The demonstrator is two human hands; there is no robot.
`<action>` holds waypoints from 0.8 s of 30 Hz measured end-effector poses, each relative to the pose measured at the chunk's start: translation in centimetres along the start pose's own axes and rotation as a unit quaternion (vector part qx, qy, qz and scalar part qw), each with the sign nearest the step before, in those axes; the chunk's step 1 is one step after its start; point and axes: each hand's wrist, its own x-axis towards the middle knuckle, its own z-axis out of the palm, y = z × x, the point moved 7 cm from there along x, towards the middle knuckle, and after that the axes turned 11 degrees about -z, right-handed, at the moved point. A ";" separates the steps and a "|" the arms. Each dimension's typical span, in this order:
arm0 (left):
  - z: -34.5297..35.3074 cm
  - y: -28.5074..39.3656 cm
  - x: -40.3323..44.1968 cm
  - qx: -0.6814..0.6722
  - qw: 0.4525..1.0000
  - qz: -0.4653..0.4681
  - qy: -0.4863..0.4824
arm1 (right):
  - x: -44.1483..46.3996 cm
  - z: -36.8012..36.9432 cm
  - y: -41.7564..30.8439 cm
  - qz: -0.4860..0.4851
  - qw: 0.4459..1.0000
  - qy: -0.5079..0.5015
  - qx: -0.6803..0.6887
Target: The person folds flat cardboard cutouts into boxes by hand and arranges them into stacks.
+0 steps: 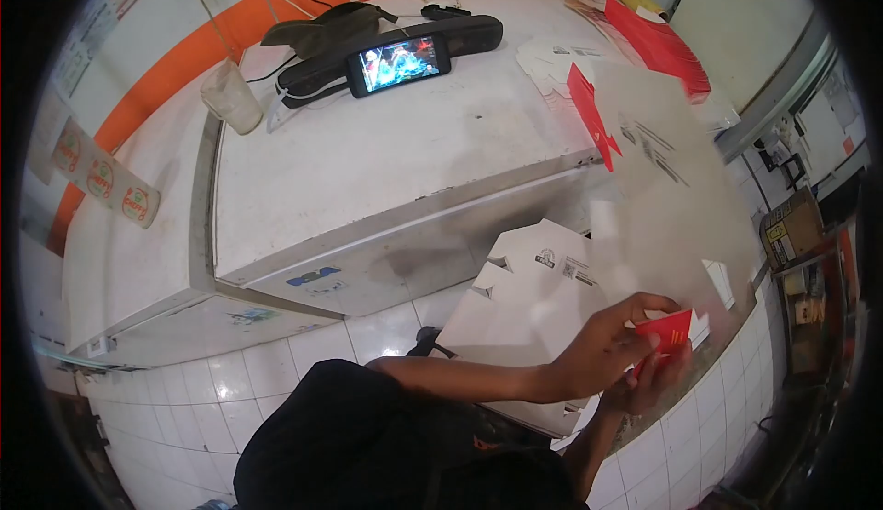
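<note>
Low on the right, my left hand (602, 349) and my right hand (651, 389) are close together. Both have their fingers closed on a small red cardboard piece (670, 328) with faint yellowish marks. Whether this piece is joined to the large pale cardboard sheet (658, 206) behind it, I cannot tell. That sheet is smeared and bears dark print; a red flap (593, 116) stands at its upper left. Below and left of it, beside my left forearm, lies a flat white box blank (524, 294) with slots and a printed logo.
On a white freezer-like top (414, 133) a phone (400, 64) showing a colourful picture leans on a black case (474, 36). Red folded cartons (658, 45) are stacked at back right. Printed cups (101, 179) and a cloudy plastic cup (232, 98) are on the left.
</note>
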 end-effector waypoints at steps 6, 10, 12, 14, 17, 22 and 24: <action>-0.7 -2.2 0.0 -0.021 0.996 -0.083 -0.013 | 1.6 0.5 -0.9 -0.100 0.993 0.034 0.060; -0.2 0.2 -0.1 0.212 0.975 0.055 -0.023 | 1.6 0.3 -0.7 -0.032 0.997 0.026 0.061; 0.0 0.8 0.2 0.293 0.951 0.098 -0.018 | 0.9 0.5 0.5 0.029 0.992 0.050 0.114; 0.1 1.1 0.3 0.314 0.943 0.108 -0.021 | 0.4 0.8 1.4 0.099 0.982 0.068 0.146; 0.7 1.1 0.2 0.244 0.966 0.080 -0.040 | -0.1 1.4 3.0 0.190 0.956 0.093 0.205; 1.1 -0.3 -1.0 0.241 0.960 0.139 -0.009 | 0.0 2.6 4.7 0.302 0.781 0.192 0.512; 1.6 -0.2 -1.3 0.249 0.959 0.131 -0.036 | 0.3 3.7 2.7 0.306 0.368 0.267 0.836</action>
